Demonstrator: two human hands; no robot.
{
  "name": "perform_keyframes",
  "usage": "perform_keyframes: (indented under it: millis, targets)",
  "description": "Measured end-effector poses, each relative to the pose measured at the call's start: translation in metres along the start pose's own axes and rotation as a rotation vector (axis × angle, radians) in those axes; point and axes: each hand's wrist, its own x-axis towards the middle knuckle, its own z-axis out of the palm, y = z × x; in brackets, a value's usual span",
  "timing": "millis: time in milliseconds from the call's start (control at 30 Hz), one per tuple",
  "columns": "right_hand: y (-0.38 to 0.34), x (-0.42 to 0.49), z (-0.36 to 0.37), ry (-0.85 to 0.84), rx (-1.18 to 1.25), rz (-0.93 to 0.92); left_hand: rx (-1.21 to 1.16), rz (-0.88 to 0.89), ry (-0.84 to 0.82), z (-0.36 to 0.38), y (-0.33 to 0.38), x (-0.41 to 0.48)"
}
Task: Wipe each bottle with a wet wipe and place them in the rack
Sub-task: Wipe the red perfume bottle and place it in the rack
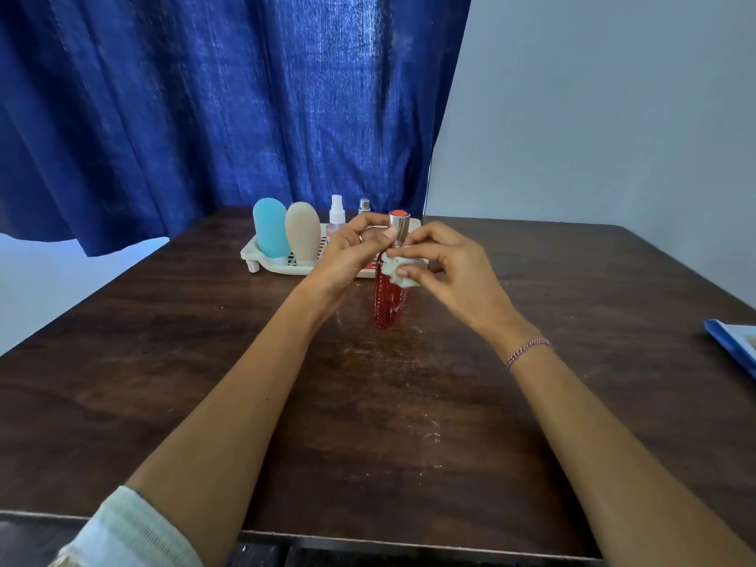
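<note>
Evidently you are well into the job, as I judge it: four bottles already stand in the white rack (262, 264) at the far edge of the tabletop (184, 362), and only the red bottle (390, 306) is out of it. That one stands upright on the tabletop just in front of the rack, near the middle.

Your left hand (347, 253) has its fingers curled round the bottle's neck just below the silver cap (399, 227), steadying it. Your right hand (452, 272) pinches a bunched wet wipe (400, 272) between thumb and fingertips and presses it to the bottle's shoulder. The lower body looks not yet covered by the wipe, so the wiping seems unfinished, and the placing comes after that.

In the rack, from its left end, stand a blue squeeze bottle (271, 227), a beige squeeze bottle (303, 233) touching or just beside it, a clear spray bottle (336, 214), and a small silver-capped bottle (364, 206) (your left hand hides its base, so its seat in the rack is my guess). The rack's right end shows behind the red bottle and looks free to take it.

A blue packet (734, 345) lies at the right edge, well apart.
</note>
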Motion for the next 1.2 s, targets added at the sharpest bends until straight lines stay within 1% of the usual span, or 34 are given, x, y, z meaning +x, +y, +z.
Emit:
perform_keyframes:
  millis: [200,333,400,533,700,867,1033,1200]
  targets:
    - [0.001,0.0,0.0,0.136,-0.208,-0.009,0.007,0.014,0.014,0.001,0.003,-0.001]
    - [-0.007,0.001,0.005,0.198,-0.18,-0.082,0.018,0.024,0.046,0.001,0.003,-0.001]
    - [-0.008,0.002,0.008,0.195,-0.182,-0.104,0.018,0.023,0.055,0.0,0.003,-0.001]
    - [-0.002,0.003,0.006,0.185,-0.219,-0.029,0.013,0.014,0.075,0.001,0.004,-0.002]
    - [-0.004,0.003,0.007,0.056,-0.195,-0.083,0.009,0.006,0.077,0.001,0.004,-0.003]
    - [0.0,0.003,0.002,0.086,-0.211,-0.023,0.045,0.011,0.067,0.002,0.004,-0.001]
    - [-0.005,0.003,0.006,0.033,-0.175,-0.084,0.042,0.028,0.045,0.001,0.003,0.0]
    - [-0.002,0.002,0.004,0.079,-0.223,-0.055,0.067,0.027,0.042,-0.001,0.001,0.0]
